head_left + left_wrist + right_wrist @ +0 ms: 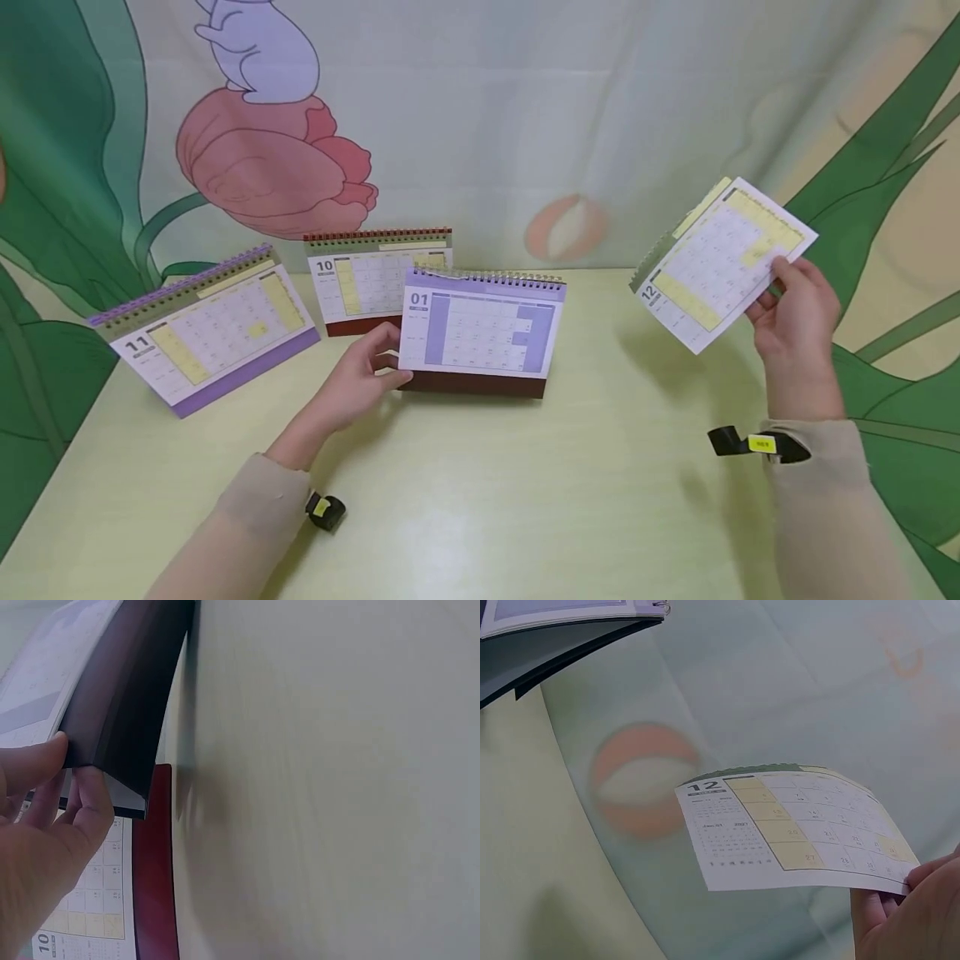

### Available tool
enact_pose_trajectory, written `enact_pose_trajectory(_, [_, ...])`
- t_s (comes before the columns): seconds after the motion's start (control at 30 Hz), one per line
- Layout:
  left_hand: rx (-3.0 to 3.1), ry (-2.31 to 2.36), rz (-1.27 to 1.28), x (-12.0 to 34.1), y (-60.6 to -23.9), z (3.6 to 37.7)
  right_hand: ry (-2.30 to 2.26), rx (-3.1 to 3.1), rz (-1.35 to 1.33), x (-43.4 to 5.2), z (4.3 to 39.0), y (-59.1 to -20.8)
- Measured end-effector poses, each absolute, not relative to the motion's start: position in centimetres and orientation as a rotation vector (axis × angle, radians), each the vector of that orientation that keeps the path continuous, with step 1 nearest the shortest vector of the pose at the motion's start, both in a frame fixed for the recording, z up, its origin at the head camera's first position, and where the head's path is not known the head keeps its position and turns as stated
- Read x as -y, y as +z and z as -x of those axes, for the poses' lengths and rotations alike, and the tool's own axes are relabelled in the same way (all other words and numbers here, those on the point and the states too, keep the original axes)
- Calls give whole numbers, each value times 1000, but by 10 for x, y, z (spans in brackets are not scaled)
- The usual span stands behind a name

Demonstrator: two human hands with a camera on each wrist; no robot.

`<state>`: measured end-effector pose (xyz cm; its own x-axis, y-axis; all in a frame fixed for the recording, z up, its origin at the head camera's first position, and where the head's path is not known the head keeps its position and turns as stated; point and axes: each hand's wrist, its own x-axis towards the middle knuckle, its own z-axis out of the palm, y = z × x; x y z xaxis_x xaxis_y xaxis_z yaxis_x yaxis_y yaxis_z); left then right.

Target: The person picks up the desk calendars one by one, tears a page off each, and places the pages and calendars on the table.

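My left hand (360, 379) grips the lower left side of a desk calendar (480, 333) with a purple-and-white 01 page and a dark brown base. In the left wrist view, the thumb lies on the front and fingers curl behind the dark base (127, 697). Up at the right, my right hand (798, 312) pinches a loose calendar page (723, 267) marked 12, with yellow columns and a torn-looking top edge. The page bends a little in the right wrist view, its thumb (930, 870) on top at one corner. Another green-and-yellow edge shows behind it.
An 11 calendar (225, 333) with a purple base stands angled at the left. Behind the held calendar, partly covered, stands a 10 calendar (378, 283) with a red-brown base. A printed curtain (480, 125) hangs along the back of the pale table (525, 492).
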<state>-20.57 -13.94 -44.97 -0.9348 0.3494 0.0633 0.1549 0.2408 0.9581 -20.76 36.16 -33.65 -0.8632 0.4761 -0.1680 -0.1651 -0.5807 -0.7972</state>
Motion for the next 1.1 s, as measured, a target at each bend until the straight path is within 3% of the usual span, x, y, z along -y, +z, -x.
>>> enact_pose_trajectory(0.8, [-2224,1875,-514,118,-449,212,2069,1704,549,-344,212,-344])
enact_pose_trajectory(1.1, [-2220,1878,-500,106,-449,217,1649,2072,490,-334,215,-354])
